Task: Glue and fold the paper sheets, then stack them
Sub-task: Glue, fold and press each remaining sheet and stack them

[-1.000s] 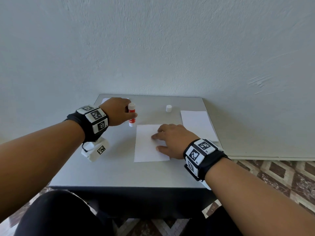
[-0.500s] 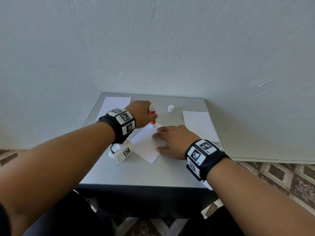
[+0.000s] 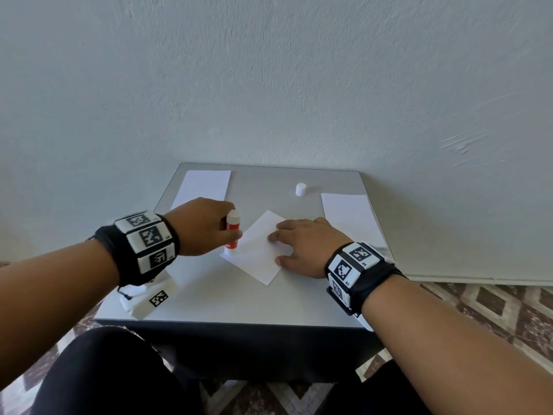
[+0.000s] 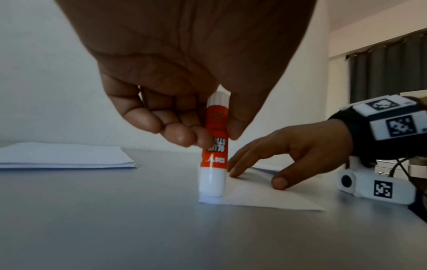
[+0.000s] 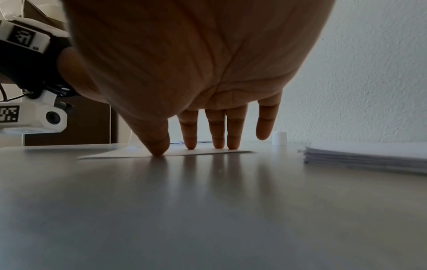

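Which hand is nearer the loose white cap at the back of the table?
Right. The right hand lies just in front of the cap; the left hand, gripping the glue stick, sits further to its left.

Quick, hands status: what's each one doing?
Left hand: grips the glue stick, tip on the sheet.
Right hand: open, fingers pressing the sheet flat.

bare table (image 3: 209,298) near the front edge, paper stacks (image 3: 350,215) at both sides, cap (image 3: 301,189) behind, wall (image 3: 269,85) close beyond
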